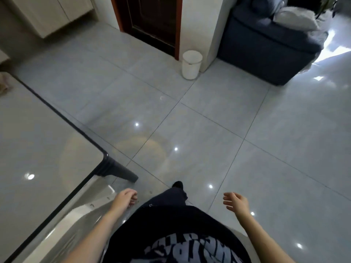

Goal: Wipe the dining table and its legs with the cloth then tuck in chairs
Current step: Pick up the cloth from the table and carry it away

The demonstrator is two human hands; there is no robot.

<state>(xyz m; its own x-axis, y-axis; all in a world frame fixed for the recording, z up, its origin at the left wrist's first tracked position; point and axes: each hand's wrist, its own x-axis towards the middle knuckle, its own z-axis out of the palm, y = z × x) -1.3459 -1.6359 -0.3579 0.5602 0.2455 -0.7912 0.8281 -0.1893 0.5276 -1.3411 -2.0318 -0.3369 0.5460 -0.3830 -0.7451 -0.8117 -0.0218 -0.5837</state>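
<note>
Glossy grey tiles (209, 120) around the dining table (28, 139), white bin (191, 64) and navy sofa (266, 48) well beyond its corner, left hand (125, 199) loosely curled, empty, near the table leg (119, 170), right hand (235, 202) spread, farther off

Open tiled floor (237, 149) spreads right of the dining table (28, 130); the table's dark leg (118, 170) juts out under its near corner, a white bin (191, 64) well beyond.

Home: dining table (28, 130), sofa (266, 48), bin (191, 64).
</note>
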